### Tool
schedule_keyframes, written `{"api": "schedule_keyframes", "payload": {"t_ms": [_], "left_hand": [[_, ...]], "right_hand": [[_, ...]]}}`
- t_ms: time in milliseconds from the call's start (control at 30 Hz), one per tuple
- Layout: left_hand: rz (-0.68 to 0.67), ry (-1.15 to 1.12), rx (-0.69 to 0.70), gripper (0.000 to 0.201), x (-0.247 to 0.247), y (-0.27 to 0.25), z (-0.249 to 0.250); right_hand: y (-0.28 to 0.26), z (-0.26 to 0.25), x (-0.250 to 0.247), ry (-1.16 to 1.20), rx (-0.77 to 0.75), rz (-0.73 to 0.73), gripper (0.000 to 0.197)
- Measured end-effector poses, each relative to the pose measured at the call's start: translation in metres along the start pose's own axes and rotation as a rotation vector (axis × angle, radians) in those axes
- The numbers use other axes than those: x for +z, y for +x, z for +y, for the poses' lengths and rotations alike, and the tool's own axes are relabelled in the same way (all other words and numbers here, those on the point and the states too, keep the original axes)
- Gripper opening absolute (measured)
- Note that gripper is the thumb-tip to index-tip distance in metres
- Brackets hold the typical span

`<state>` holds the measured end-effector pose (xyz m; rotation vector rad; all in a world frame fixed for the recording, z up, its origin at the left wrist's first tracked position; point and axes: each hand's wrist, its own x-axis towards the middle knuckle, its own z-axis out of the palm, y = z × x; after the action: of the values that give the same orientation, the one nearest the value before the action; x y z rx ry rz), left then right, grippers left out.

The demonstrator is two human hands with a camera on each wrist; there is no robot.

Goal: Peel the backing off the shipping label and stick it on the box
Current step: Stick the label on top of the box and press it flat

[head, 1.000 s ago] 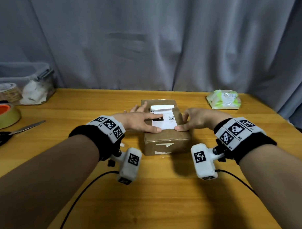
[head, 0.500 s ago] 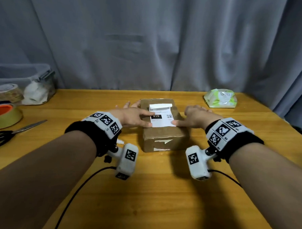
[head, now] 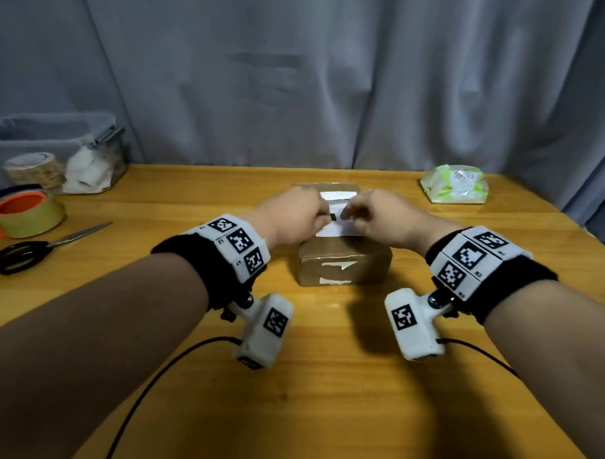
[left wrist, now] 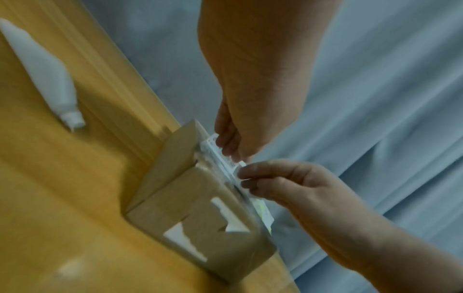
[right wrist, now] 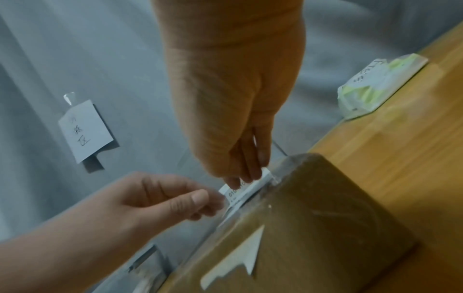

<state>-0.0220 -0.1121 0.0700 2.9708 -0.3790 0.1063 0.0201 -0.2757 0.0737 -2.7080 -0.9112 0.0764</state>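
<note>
A brown cardboard box (head: 344,265) sits mid-table, with torn white patches on its near face. On its top lies the white shipping label (head: 335,228), printed with "010" (right wrist: 244,190). My left hand (head: 324,214) and right hand (head: 350,215) meet over the label's middle with fingers curled. In the right wrist view the left hand (right wrist: 213,200) pinches the label's edge with thumb and fingers. The left wrist view shows the right hand (left wrist: 245,178) pinching it too. The label's edge stands slightly off the box (left wrist: 200,218). I cannot tell whether the backing is on.
Tape rolls (head: 27,213) and black scissors (head: 36,251) lie at the left, with a clear bin (head: 57,145) behind them. A green-white wipes pack (head: 453,188) sits at the back right. A grey curtain (head: 299,74) hangs behind the table. Cables trail toward me.
Both hands pressed flat at the label's left and right sides before. Now they have drawn together over its middle, fingers curled and pinching it. The box has not moved.
</note>
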Motion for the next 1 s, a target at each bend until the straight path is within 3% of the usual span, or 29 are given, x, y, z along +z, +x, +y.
{"api": "schedule_keyframes", "payload": {"t_ms": [100, 267, 1000], "left_hand": [[-0.107, 0.000, -0.005, 0.034, 0.020, -0.001, 0.003], [-0.219, 0.054, -0.062, 0.051, 0.029, 0.006, -0.001], [-0.345, 0.106, -0.097, 0.071, 0.020, 0.063, -0.028]], "right_hand": [[-0.006, -0.001, 0.005, -0.053, -0.018, -0.135, 0.034], [-0.002, -0.002, 0.006, -0.053, 0.040, -0.224, 0.039], [0.073, 0.003, -0.005, -0.084, 0.138, -0.380, 0.043]]}}
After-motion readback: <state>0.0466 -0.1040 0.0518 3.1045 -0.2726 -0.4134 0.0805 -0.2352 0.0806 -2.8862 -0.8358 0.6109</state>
